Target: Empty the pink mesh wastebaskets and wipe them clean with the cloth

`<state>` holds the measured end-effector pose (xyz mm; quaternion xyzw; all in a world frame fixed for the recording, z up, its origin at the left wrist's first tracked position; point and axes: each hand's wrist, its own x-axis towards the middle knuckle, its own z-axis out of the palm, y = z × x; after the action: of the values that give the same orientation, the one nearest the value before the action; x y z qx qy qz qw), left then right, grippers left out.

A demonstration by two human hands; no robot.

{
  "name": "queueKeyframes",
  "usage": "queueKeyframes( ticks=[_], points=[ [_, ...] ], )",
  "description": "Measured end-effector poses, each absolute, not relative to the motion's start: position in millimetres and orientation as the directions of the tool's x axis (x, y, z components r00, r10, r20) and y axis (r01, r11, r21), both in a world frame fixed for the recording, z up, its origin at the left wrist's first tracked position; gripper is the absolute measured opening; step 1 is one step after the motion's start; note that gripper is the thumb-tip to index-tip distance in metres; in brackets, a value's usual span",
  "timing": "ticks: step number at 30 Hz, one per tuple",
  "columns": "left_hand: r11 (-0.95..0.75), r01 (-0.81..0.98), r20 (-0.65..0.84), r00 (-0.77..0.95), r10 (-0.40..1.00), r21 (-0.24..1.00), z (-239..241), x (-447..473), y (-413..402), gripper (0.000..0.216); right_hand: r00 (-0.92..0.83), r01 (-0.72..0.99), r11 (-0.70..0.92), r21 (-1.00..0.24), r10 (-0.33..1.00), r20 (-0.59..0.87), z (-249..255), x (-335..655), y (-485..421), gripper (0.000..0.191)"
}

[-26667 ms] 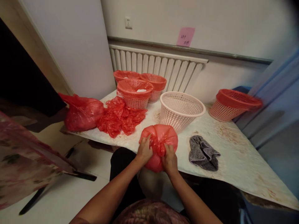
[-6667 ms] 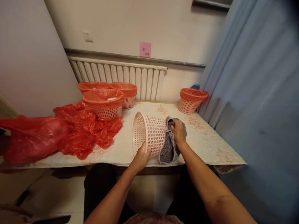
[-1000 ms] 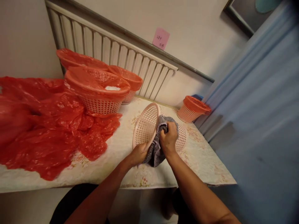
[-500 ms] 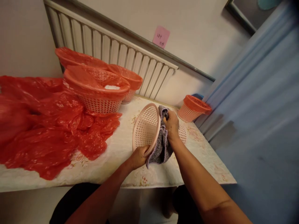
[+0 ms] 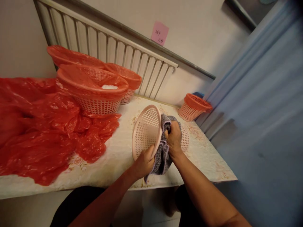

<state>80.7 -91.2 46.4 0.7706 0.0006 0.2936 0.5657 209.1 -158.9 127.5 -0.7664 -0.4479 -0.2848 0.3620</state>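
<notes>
A pale pink mesh basket (image 5: 145, 132) lies on its side on the table (image 5: 118, 151), its mouth turned to the left. My left hand (image 5: 144, 162) grips the lower rim of the basket, fingers closed on it. My right hand (image 5: 174, 138) is closed on a grey cloth (image 5: 162, 157) and presses it against the basket's outer wall just behind the rim. The cloth hangs down between my two hands toward the table's front edge.
Three mesh baskets lined with red bags (image 5: 93, 90) stand at the back left before a radiator (image 5: 113, 50). Loose red plastic bags (image 5: 47, 126) cover the left side. Another lined basket (image 5: 194, 105) sits at the back right by a blue curtain (image 5: 260, 110).
My right hand has slid the grey cloth a little down the basket's outer wall, and my left hand has shifted up along the lower rim. The basket still lies on its side.
</notes>
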Motion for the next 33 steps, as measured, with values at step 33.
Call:
queueKeyframes(
  ticks=[33],
  points=[
    [-0.44, -0.292, 0.453, 0.832, 0.321, 0.849, 12.0, 78.9, -75.4, 0.021, 0.416, 0.892, -0.368, -0.262, 0.443, 0.795, 136.7, 199.9, -151.2, 0.011]
  ],
)
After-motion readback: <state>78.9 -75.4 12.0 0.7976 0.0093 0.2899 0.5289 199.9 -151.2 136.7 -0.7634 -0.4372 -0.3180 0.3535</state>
